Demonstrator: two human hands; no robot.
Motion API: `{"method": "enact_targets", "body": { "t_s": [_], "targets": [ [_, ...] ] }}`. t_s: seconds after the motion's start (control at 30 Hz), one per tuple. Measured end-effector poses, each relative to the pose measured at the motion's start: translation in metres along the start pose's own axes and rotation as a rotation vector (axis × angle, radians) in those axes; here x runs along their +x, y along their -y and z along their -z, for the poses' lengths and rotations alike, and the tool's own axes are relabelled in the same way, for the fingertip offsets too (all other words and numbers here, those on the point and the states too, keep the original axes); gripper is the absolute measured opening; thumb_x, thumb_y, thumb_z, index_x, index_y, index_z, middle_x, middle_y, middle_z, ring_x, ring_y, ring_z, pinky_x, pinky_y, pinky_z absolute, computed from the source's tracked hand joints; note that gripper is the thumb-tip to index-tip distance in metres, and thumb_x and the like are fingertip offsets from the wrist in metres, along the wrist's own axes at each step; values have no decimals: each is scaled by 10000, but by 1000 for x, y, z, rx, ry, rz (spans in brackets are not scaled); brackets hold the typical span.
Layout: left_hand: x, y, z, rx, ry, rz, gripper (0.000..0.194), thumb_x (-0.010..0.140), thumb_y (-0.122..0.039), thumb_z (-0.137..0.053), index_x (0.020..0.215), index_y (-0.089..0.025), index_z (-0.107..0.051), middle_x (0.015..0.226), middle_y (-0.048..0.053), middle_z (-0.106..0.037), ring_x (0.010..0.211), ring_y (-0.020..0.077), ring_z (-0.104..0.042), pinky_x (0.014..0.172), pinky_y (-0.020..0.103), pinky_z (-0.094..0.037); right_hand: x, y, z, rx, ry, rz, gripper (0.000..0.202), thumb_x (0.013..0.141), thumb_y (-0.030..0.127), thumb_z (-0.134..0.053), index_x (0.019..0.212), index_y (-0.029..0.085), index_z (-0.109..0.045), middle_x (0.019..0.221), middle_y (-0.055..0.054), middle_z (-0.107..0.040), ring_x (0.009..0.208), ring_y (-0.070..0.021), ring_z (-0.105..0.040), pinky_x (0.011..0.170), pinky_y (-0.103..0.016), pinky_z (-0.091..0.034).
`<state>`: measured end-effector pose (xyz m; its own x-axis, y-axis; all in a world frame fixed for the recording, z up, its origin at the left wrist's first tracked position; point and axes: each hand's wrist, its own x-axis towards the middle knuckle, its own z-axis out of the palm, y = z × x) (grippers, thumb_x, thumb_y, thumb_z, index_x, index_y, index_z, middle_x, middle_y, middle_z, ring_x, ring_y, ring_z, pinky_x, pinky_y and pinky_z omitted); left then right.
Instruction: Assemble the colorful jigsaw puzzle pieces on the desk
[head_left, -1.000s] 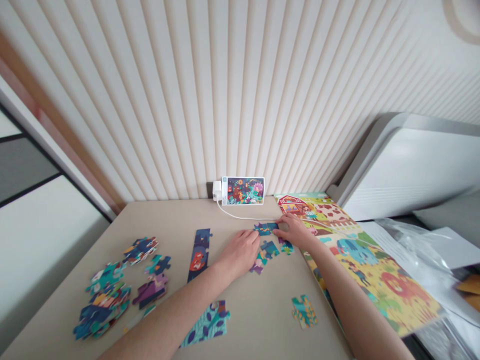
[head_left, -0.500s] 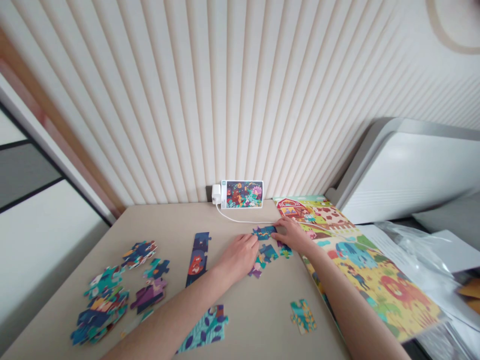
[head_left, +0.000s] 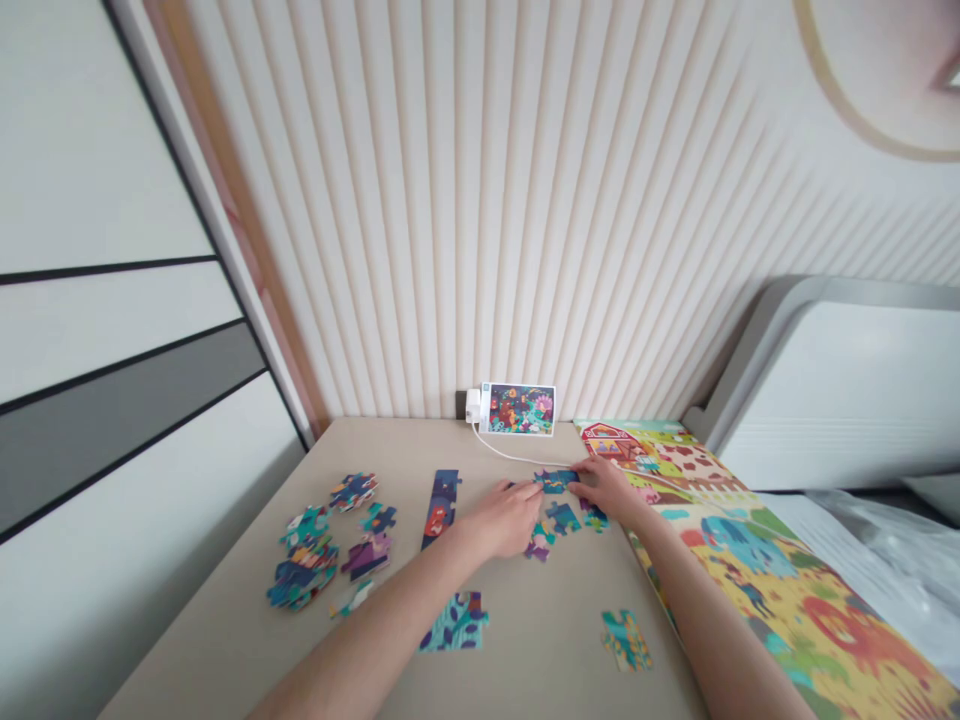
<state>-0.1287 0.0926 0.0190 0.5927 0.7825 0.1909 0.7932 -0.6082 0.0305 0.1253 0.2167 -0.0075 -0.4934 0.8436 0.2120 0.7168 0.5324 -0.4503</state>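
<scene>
A dark blue jigsaw puzzle piece [head_left: 556, 482] lies flat on the table between my two hands. My left hand [head_left: 511, 520] is closed, its bent fingertips on the left end of this piece; part of what lies beneath them is hidden. From the other side, my right hand [head_left: 609, 490] pinches the piece's right edge with thumb and forefinger. Just below sit a blue puzzle piece [head_left: 564, 518], a purple-and-green one [head_left: 538, 542] and one [head_left: 595, 518] partly under my right hand. Left of my left hand stretches a joined strip of pieces [head_left: 441, 508] with a red figure.
Loose puzzle pieces [head_left: 304, 572] are heaped at the left. A leafy teal section [head_left: 459, 622] and a yellow-teal piece [head_left: 628, 640] lie nearer. A picture card [head_left: 519, 410] leans on the wall beside a white charger [head_left: 472, 405] with its cable. Farm-picture boards [head_left: 750, 560] cover the right side.
The camera view has shifted, so everything appears farther right and the table's left side shows more of the cabinet. Both hands stay at the dark blue puzzle piece, with little movement.
</scene>
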Motion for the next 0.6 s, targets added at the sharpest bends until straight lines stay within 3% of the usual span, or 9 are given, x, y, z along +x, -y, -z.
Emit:
{"method": "enact_targets", "body": {
  "t_s": [0.13,0.23,0.4,0.5,0.6],
  "targets": [
    [-34,-10,20,9,-34,26,502,996,-224,-393,1488,-127,-408,1570,132,-421,1457,234,-381,1192,426,-303,-1,-2,-1,38,-6,7,382,816,474,-683,1100,226,-745,1124,-96,-713,1039,-297,-649,953,-429,-481],
    [-78,-23,47,5,-45,-19,478,1017,-211,-377,1489,-154,-426,1552,103,-456,1475,204,-354,1231,434,-249,-1,-7,-2,60,-8,3,395,806,494,-684,1092,231,-753,1133,-105,-719,1045,-316,-653,959,-443,-480],
    [-175,-46,81,-29,-133,125,354,1011,-252,-480,1343,-264,-604,1423,35,-602,1386,187,-485,1215,406,-342,9,-19,-6,92,25,4,416,756,504,-713,1071,238,-769,1115,-117,-732,1032,-330,-666,947,-441,-492],
    [-228,-49,77,-8,-195,228,370,983,-204,-503,1316,-297,-636,1385,21,-632,1326,192,-550,1157,390,-444,13,-15,-3,67,35,-24,389,729,474,-733,1030,231,-777,1084,-121,-738,1017,-331,-670,934,-442,-497],
    [-260,-43,57,72,-281,262,383,959,-170,-502,1283,-286,-669,1339,27,-664,1288,207,-587,1110,359,-497,13,-2,2,40,36,-25,359,731,426,-733,1022,217,-762,1048,-112,-740,994,-317,-675,908,-435,-503]
  ]
}}
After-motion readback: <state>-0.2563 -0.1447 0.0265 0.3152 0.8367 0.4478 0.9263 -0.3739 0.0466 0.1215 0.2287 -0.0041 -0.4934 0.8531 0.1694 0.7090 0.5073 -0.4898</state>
